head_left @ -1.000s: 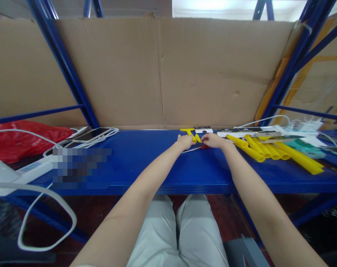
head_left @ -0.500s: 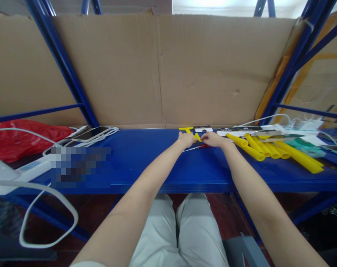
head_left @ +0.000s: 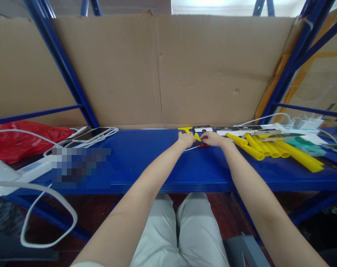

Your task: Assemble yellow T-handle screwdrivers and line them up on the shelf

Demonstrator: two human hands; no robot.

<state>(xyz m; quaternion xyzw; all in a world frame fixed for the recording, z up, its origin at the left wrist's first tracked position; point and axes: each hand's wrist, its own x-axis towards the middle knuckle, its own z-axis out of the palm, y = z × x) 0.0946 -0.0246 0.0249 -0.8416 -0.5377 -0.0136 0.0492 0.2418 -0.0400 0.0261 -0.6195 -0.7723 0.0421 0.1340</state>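
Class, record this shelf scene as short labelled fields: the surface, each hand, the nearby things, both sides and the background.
Surface: blue shelf
Left hand: at a small yellow piece; firmness of grip unclear
Right hand: fingers bent, beside that piece; contact unclear
Near hands: red-handled tool with thin metal shaft; T-shaped yellow piece behind left hand
Right side: several yellow tubes
Left side: red plastic bag; phone-like device
Background: brown cardboard, upright
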